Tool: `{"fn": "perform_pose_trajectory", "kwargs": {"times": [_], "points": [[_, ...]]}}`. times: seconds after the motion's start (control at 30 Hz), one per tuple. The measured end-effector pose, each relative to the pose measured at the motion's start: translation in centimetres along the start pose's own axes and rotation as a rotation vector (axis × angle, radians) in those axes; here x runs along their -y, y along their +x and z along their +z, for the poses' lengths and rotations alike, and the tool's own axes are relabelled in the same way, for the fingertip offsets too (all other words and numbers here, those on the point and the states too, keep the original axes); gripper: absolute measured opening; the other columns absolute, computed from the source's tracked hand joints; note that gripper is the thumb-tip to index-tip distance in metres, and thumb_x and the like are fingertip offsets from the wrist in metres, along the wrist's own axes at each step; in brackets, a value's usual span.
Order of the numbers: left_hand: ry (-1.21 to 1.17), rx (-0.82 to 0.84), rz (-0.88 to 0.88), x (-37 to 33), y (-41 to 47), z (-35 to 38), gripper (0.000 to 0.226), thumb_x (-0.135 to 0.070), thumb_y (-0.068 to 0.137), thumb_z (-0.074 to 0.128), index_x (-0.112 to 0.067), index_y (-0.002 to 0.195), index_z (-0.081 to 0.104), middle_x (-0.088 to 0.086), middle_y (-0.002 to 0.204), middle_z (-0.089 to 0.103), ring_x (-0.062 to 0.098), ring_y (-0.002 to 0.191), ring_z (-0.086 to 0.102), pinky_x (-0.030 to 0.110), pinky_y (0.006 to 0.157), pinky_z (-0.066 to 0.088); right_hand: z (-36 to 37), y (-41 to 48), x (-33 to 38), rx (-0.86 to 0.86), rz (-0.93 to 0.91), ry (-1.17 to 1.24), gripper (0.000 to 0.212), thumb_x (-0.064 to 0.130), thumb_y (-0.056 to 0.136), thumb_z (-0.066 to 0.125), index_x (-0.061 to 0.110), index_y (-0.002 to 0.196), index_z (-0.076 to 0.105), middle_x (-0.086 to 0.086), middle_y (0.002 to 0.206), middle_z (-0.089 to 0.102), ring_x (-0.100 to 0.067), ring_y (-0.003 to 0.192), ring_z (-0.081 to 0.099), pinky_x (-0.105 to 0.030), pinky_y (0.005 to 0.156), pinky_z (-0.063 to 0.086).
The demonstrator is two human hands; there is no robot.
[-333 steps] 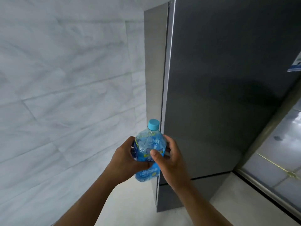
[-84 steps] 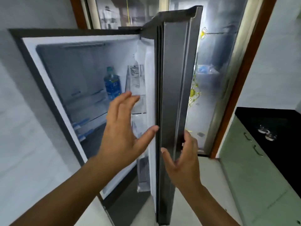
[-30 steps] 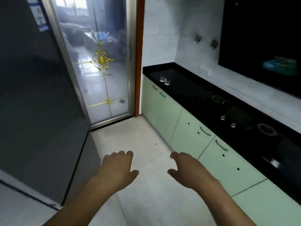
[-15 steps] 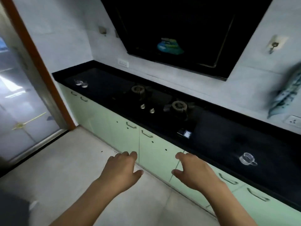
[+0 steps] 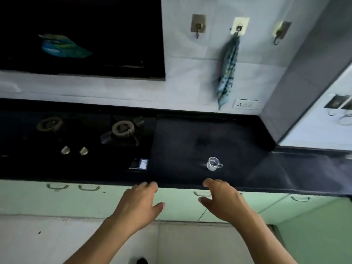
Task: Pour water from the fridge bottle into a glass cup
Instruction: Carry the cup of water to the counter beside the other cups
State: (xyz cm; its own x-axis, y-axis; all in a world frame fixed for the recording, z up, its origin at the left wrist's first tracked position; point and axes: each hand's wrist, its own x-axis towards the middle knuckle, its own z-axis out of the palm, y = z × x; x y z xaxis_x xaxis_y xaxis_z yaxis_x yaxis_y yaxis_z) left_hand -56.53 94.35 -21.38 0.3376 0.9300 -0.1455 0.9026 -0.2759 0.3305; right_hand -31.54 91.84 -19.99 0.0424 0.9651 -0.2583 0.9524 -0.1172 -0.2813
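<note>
A small clear glass cup (image 5: 213,163) with a handle stands upright on the black countertop (image 5: 190,141), right of the stove. My right hand (image 5: 222,199) hovers just in front of the counter's edge, a little below the cup, fingers spread and holding nothing. My left hand (image 5: 141,204) floats at the same height to the left, also spread and holding nothing. No bottle or fridge is in view.
A two-burner gas stove (image 5: 85,134) with two knobs fills the counter's left. A small dark box (image 5: 139,164) lies near the stove's front right corner. Pale green cabinet doors (image 5: 181,204) run below. A patterned cloth (image 5: 227,69) hangs from a wall hook.
My view has swung right from the glass door to face the counter squarely. The cup now sits just beyond my right hand. Both hands stay spread and hold nothing.
</note>
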Motion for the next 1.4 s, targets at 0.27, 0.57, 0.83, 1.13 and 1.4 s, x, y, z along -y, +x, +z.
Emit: {"fn": "perform_pose_trajectory", "kwargs": {"times": [0.27, 0.57, 0.83, 1.13, 1.4], "points": [[0.058, 0.112, 0.235, -3.6, 13.0, 1.8, 0.042, -0.057, 0.089, 0.059, -0.024, 0.115, 0.053, -0.004, 0.110, 0.060, 0.021, 0.102, 0.059, 0.037, 0.086, 0.048, -1.0, 4.7, -5.8, -0.079, 0.238, 0.091, 0.035, 0.041, 0.091, 0.061, 0.021, 0.119, 0.057, -0.001, 0.108, 0.063, -0.024, 0.097, 0.063, -0.034, 0.080, 0.053], [-0.013, 0.146, 0.193, -9.6, 24.2, 9.1, 0.047, -0.049, 0.088, 0.067, -0.020, 0.122, 0.054, -0.001, 0.116, 0.060, 0.021, 0.105, 0.059, 0.034, 0.083, 0.049, 0.0, 12.7, -14.9, -0.075, 0.253, 0.208, 0.032, 0.036, 0.092, 0.063, 0.019, 0.118, 0.057, 0.001, 0.105, 0.058, -0.025, 0.093, 0.062, -0.033, 0.073, 0.050], [-0.114, 0.168, -0.101, -12.1, 29.3, 16.0, 0.050, -0.039, 0.086, 0.074, -0.017, 0.125, 0.053, 0.004, 0.123, 0.059, 0.025, 0.109, 0.060, 0.040, 0.091, 0.051, 3.1, 20.9, -21.4, 0.043, 0.092, 0.256, 0.029, 0.029, 0.094, 0.061, 0.016, 0.119, 0.058, -0.006, 0.109, 0.061, -0.028, 0.093, 0.064, -0.035, 0.075, 0.052], [-0.332, 0.137, -0.299, -12.0, 30.5, 21.3, 0.058, -0.025, 0.083, 0.080, -0.014, 0.131, 0.050, 0.006, 0.131, 0.057, 0.024, 0.115, 0.060, 0.038, 0.091, 0.053, 7.0, 24.5, -22.9, 0.151, 0.066, 0.253, 0.028, 0.026, 0.094, 0.061, 0.013, 0.117, 0.054, -0.010, 0.112, 0.062, -0.032, 0.098, 0.063, -0.038, 0.077, 0.052], [-0.427, 0.119, -0.334, -12.4, 31.4, 22.9, 0.057, -0.021, 0.082, 0.081, -0.011, 0.130, 0.052, 0.006, 0.126, 0.061, 0.010, 0.097, 0.057, 0.022, 0.077, 0.042, 7.8, 26.1, -22.8, 0.118, 0.094, 0.253, 0.025, 0.023, 0.093, 0.062, 0.011, 0.113, 0.054, -0.013, 0.106, 0.062, -0.034, 0.093, 0.063, -0.039, 0.073, 0.050]]}}
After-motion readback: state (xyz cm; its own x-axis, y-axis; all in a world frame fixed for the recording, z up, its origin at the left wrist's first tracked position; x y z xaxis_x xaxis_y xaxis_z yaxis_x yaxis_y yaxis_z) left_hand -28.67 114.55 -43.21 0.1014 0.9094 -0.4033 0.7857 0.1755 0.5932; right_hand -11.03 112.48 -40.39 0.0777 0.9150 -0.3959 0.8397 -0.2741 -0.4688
